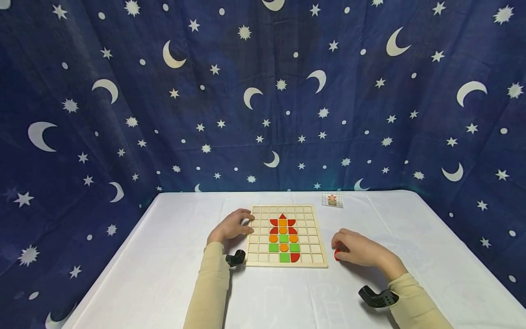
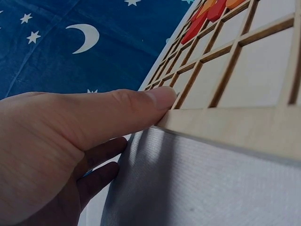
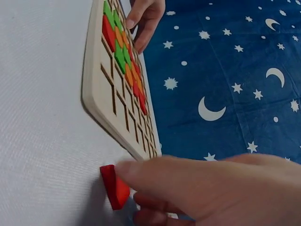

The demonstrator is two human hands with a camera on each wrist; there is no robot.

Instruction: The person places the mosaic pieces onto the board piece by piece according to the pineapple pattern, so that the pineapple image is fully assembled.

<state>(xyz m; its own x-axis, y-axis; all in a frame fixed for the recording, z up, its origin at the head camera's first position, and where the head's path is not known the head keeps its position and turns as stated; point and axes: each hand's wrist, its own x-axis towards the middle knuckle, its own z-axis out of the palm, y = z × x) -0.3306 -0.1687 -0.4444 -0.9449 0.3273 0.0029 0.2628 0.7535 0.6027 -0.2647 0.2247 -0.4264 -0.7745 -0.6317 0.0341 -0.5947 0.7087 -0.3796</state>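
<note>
A square wooden grid board (image 1: 255,263) lies on the table, several red, orange and green pieces set in its middle columns. My left hand (image 1: 234,225) is at the board's left edge. In the left wrist view, its straight thumb (image 2: 162,98) rests on the wooden border, the other fingers lower beside it. To the right of the board, my right hand (image 1: 361,249) pinches a small red piece (image 3: 114,187) with a curved side, low over the white cloth. The fingers partly cover this piece. A red quarter-circle piece (image 1: 295,257) sits in the board's bottom row.
A small card (image 1: 332,199) with a picture of a coloured grid pattern stands behind the board, to the right. White cloth (image 1: 279,301) covers the table. A dark blue curtain (image 1: 230,109) with moons and stars hangs behind and at both sides.
</note>
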